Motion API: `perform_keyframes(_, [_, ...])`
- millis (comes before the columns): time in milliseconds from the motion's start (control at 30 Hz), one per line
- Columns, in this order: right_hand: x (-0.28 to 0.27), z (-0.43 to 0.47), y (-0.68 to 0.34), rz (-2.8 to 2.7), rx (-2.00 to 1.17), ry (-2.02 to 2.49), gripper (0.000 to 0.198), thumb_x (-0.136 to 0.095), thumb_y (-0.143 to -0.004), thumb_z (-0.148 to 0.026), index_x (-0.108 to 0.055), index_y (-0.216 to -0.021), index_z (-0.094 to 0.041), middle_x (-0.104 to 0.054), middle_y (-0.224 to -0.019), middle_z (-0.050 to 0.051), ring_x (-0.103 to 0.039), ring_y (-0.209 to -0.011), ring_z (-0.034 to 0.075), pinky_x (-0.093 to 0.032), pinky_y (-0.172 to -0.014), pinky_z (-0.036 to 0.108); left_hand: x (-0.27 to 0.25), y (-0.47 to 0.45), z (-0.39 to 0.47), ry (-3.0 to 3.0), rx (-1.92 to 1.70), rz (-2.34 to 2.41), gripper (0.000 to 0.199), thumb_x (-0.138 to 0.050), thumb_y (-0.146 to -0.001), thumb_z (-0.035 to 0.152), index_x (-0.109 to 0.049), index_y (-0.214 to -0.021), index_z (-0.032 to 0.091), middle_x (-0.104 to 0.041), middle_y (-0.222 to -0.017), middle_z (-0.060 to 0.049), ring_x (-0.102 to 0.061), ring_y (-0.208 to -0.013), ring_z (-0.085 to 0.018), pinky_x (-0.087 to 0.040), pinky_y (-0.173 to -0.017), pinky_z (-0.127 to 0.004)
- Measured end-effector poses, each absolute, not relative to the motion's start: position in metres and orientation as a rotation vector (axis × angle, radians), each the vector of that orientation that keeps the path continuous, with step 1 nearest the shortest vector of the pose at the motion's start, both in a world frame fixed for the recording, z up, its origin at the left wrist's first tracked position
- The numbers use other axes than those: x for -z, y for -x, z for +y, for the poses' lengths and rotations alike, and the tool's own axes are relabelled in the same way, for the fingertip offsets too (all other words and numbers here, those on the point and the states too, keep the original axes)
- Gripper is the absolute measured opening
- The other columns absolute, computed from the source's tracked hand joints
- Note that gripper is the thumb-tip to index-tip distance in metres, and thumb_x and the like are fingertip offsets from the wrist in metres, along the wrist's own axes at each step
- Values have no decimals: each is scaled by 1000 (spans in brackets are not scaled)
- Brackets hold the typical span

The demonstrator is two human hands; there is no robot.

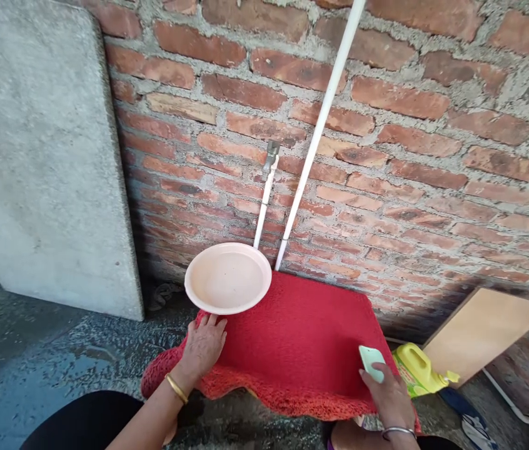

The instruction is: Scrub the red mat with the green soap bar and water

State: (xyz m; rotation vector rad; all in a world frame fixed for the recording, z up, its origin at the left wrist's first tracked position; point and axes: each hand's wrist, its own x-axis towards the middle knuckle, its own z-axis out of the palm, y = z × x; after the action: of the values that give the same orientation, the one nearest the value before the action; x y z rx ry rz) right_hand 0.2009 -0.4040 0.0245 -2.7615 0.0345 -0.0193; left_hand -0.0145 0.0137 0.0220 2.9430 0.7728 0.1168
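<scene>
A wet-looking red mat (pixel 292 337) lies over a low support, its shaggy orange-red edge hanging toward me. My left hand (pixel 204 344) rests palm down on its left part, fingers stretched out, just below the pale pink basin (pixel 228 279). Whether the fingertips touch the basin's rim I cannot tell. The basin stands at the mat's back left corner; its inside looks pale and plain. At the right side of the mat, my right hand (pixel 389 390) is closed around a pale green scrub brush (pixel 371 362), pressed flat against the mat. Its underside is hidden.
A brick wall (pixel 400 150) rises behind, with white pipes (pixel 316 137) and a small tap (pixel 271 155). A concrete slab (pixel 49 156) leans at left above wet floor (pixel 90 356). A yellow-green jug (pixel 419 369), a tan board (pixel 484 331) and a slipper (pixel 473 425) are at right.
</scene>
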Motion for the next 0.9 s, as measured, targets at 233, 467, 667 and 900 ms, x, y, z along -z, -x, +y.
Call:
perform_keyframes(233, [-33,-256,-122,-570,-121,2528,26,-64,-78,-42,-69,-101,-32,-62,-106,3,-66,-90,20,-51,-81,31,-38,27,34,-2823,89,1065,44,-42,-95,21,-58,-135,17,-62,-121,-19,-61,-107,-34,-46,-84,-52])
perform_keyframes(467, [-39,-154,-53,-1106,-202,2545,32,-70,-74,-28,-69,-107,-32,-62,-110,3,-62,-104,23,-47,-93,33,-22,27,40,-2726,184,1029,49,-42,-96,25,-49,-144,16,-61,-123,-20,-66,-106,-30,-51,-83,-44])
perform_keyframes(667, [-42,-210,-98,-831,-168,2833,30,-63,-83,-31,-66,-112,-30,-61,-109,6,-65,-100,23,-48,-90,33,-15,29,38,-2771,97,1012,49,-39,-96,20,-53,-142,16,-63,-119,-21,-67,-99,-30,-51,-82,-45])
perform_keyframes(900, [-48,-181,-75,-898,-186,2673,26,-64,-82,-35,-65,-107,-32,-61,-110,3,-66,-96,19,-50,-84,29,-5,27,37,-2813,38,1013,47,-39,-95,18,-57,-138,15,-64,-113,-21,-67,-97,-31,-50,-80,-45])
